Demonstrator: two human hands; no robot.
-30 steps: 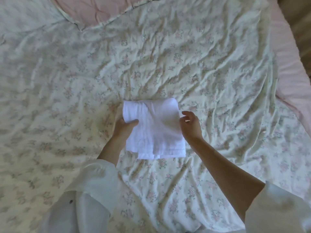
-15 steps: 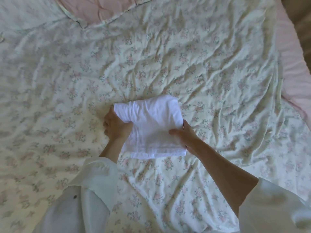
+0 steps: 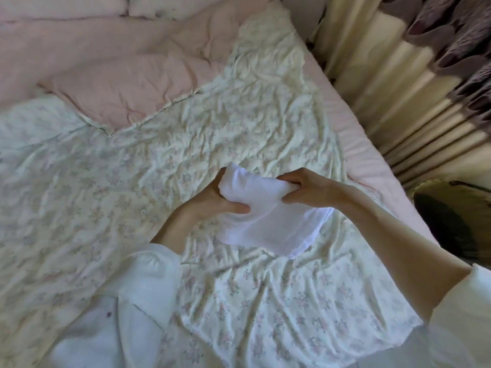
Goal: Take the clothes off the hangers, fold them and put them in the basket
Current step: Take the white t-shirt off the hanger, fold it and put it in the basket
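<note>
A bed (image 3: 353, 144) with a pale pink fitted sheet fills most of the view. A wrinkled cream floral-print cotton coverlet (image 3: 186, 144) lies across it. A pale pink quilted duvet (image 3: 127, 86) sits at the head end. Cream pleated curtains (image 3: 403, 83) hang just beside the bed's right edge, with dark purple patterned drapes (image 3: 457, 30) behind them.

White folded garment (image 3: 268, 221), pale floral quilt (image 3: 186, 144), pink pillow (image 3: 127, 86), cream curtains (image 3: 393, 83)
</note>
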